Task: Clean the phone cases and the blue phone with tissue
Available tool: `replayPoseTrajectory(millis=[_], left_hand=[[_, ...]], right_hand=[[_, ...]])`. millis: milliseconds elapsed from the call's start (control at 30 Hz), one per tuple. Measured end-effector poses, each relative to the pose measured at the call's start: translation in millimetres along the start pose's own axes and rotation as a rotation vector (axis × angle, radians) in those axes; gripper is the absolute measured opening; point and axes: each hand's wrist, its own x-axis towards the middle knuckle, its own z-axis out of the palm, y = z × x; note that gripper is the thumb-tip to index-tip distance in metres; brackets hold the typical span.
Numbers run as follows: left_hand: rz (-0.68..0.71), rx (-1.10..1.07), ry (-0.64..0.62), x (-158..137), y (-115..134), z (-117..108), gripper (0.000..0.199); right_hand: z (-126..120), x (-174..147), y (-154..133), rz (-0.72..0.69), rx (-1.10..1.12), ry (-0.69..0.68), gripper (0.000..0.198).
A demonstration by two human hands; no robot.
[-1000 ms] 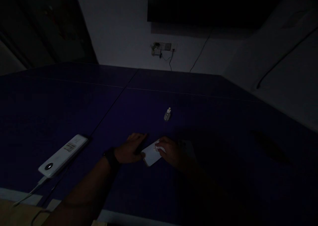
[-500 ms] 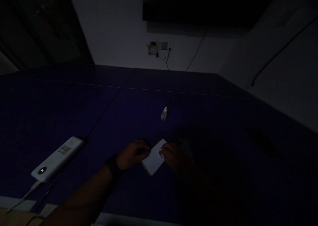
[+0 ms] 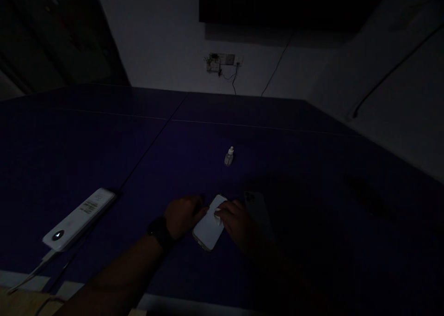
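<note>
A smartphone (image 3: 207, 232) with a pale, bright face lies at a slant on the dark blue table. My left hand (image 3: 183, 215), with a dark watch on its wrist, is closed at the phone's left edge, its thumb on the rim; the other fingertips are hard to see in the dimness. My right hand (image 3: 236, 221) pinches a small crumpled white tissue (image 3: 218, 217) and presses it against the phone's face. Just right of that hand lies a second phone (image 3: 258, 207), back up with its camera lenses showing, partly lost in shadow.
A small clear bottle with a white cap (image 3: 229, 157) stands beyond the phones. At the left lies a white power bank (image 3: 79, 219) with a lit round display and a cable. The blue table (image 3: 138, 135) reaches a wall with sockets (image 3: 225, 60) below a dark screen (image 3: 277, 6).
The phone has turned a little more upright and shifted slightly left. My right hand and the tissue have moved left across its face. More of the second phone shows.
</note>
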Motion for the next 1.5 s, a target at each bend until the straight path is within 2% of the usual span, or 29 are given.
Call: replayPoseTrajectory(millis=[133, 300, 400, 467, 567, 700, 767, 900, 1000, 1133, 1200, 1333, 1500], left_hand=[[-0.023, -0.104, -0.002, -1, 6, 3, 0.018], [0.024, -0.669, 0.028, 0, 0, 6, 0.023], [0.079, -0.947, -0.049, 0, -4, 11, 0.051], [0.132, -0.993, -0.091, 1, -6, 15, 0.072], [0.246, -0.879, -0.080, 3, -8, 16, 0.083], [0.347, -0.663, -0.016, 4, -8, 13, 0.075], [0.370, -0.685, -0.054, 4, -8, 14, 0.073], [0.422, -0.703, -0.124, 1, -12, 19, 0.086], [0.494, -0.570, -0.144, 1, -19, 22, 0.111], [0.607, -0.455, -0.142, 0, -23, 26, 0.167], [0.662, -0.418, -0.125, -3, -20, 29, 0.177], [0.647, -0.386, -0.076, -8, -8, 35, 0.173], [0.658, -0.403, 0.007, -10, 1, 37, 0.154]], right_hand=[[5, -1, 5, 0.025, 0.096, 0.076, 0.034], [8, 1, 9, 0.104, 0.235, 0.179, 0.032], [6, 3, 5, 0.130, 0.330, 0.148, 0.026], [4, 5, 2, 0.120, 0.388, 0.138, 0.024], [1, 9, 0, 0.083, 0.456, 0.116, 0.023], [-1, 12, 0, 0.060, 0.485, 0.090, 0.020], [0, 13, 1, 0.067, 0.466, 0.090, 0.021], [5, 13, 3, 0.091, 0.378, 0.089, 0.028], [6, 13, 3, 0.121, 0.283, 0.066, 0.026], [6, 14, 0, 0.156, 0.203, 0.057, 0.023], [6, 15, -2, 0.185, 0.180, 0.056, 0.024], [6, 17, -5, 0.204, 0.143, 0.017, 0.024], [4, 15, -5, 0.167, 0.066, -0.040, 0.025]])
